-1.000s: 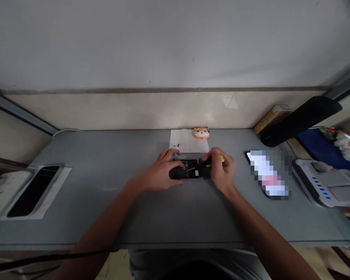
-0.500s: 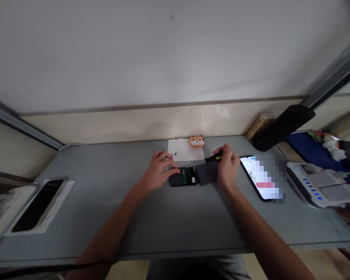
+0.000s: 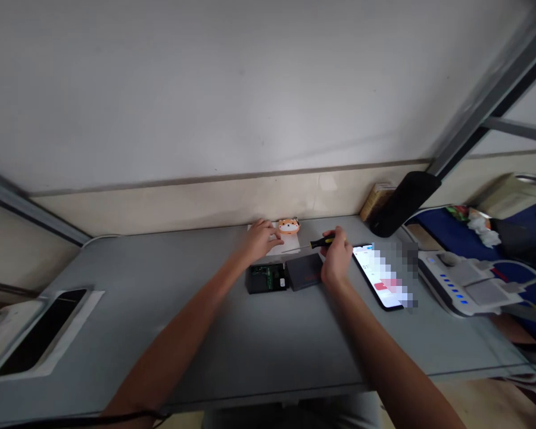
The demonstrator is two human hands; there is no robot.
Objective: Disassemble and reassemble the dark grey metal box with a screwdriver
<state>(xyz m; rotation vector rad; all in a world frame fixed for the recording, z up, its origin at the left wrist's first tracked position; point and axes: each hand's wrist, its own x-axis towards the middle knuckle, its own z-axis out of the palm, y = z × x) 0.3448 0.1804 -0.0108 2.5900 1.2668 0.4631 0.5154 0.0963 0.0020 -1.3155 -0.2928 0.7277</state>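
My right hand [image 3: 336, 259] is closed around the black-and-yellow handle of a screwdriver [image 3: 324, 241], whose thin shaft points left. Over the sheet of white paper [image 3: 290, 244] my left hand [image 3: 259, 239] has its thumb and fingertips drawn together in a pinch. Anything between them is too small to make out. Nearer to me lies an open black case [image 3: 258, 285] with a green circuit board [image 3: 270, 275] inside. A flat dark cover [image 3: 304, 271] lies at its right, beside my right hand. An orange animal-faced case [image 3: 289, 226] sits at the paper's back edge.
A lit phone [image 3: 375, 274] lies right of my right hand, then a white power strip [image 3: 455, 286] with plugs. A black cylinder [image 3: 404, 202] leans at the back right by a small box [image 3: 375, 199]. A dark phone-shaped item [image 3: 44, 330] lies far left on the grey table [image 3: 161, 298].
My left hand has moved from the circuit board up and back onto the white paper. The screwdriver's tip has lifted off the case. The camera view has turned slightly right.
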